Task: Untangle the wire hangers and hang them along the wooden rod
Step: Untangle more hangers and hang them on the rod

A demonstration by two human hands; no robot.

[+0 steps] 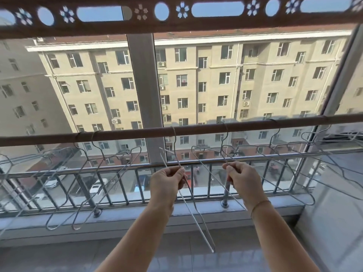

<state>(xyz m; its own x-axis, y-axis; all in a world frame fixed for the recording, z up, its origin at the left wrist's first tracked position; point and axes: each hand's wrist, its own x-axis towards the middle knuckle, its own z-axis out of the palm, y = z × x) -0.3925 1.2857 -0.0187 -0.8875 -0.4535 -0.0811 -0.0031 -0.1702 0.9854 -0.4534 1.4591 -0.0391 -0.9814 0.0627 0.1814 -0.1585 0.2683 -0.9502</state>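
**Head view.** The wooden rod (pixel 125 133) runs across the frame from 9 to 3 o'clock, in front of the window and above the steel railing (pixel 117 166). Five hooks show over it. Two left hangers (pixel 110 183) sit close together toward 9 o'clock. The middle hanger (pixel 196 209) hooks on near the centre, and the next hanger (pixel 212 173) sits just toward 3 o'clock of it. The far hanger (pixel 273 121) hooks on further out at 3 o'clock. More wire shows at both frame edges, too faint to count.

By the look of it the task is far along. The hangers seen are all on the rod and roughly spread. The two in hand lie close, with their frames overlapping in this view; whether the wires are caught on each other I cannot tell. What seems left is parting and spacing them.

Both forearms reach up from 6 o'clock, wrists level, backs of the hands to the camera. The left hand (pixel 167 182) has a closed pinch grip on the middle hanger's wire just below its neck. The right hand (pixel 242 178), with a bracelet (pixel 260 204) at the wrist, pinches the next hanger likewise, fingers curled tight.
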